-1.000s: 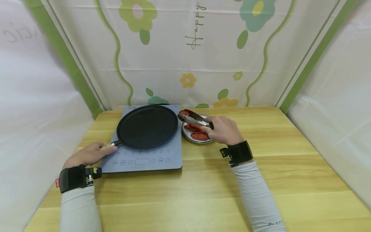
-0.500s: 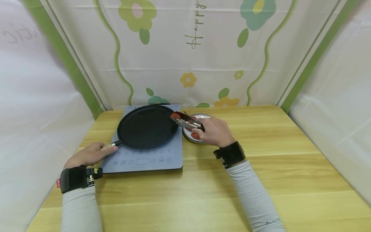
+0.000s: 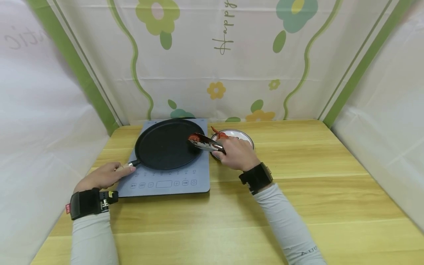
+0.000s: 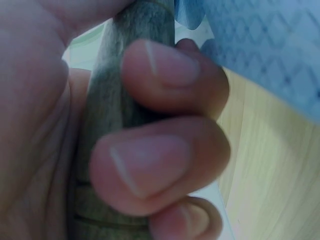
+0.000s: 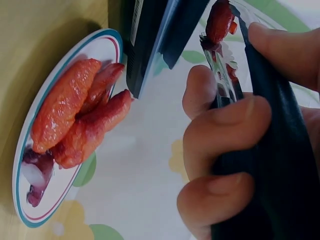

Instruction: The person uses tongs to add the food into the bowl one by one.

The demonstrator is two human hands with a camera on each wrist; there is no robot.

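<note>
My left hand (image 3: pixel 102 176) grips the handle (image 4: pixel 107 100) of a round black frying pan (image 3: pixel 162 147); the fingers curl round its wood-look grip in the left wrist view. My right hand (image 3: pixel 238 152) grips black-handled metal tongs (image 5: pixel 280 125). Pinched between the tongs' tips is a small dark-red, glossy piece of food (image 5: pixel 220 22), low over the pan's right part. To the right of the pan is a white plate (image 3: pixel 245 136) with a coloured rim, partly behind my right hand. Orange-red glazed pieces of meat (image 5: pixel 65 105) and a purplish piece (image 5: pixel 37 175) lie on it.
Beneath the pan is a flat grey-blue induction cooktop (image 3: pixel 165 189) with touch keys along its front. Both stand on a wood-grain table (image 3: pixel 212 228). Flower-print cloth (image 3: pixel 185 66) rises behind, and pale cloth walls (image 3: pixel 391 110) close the sides.
My right hand has carried the tongs and the food piece leftward from above the plate to over the pan's right part. The left hand still holds the pan's handle.
</note>
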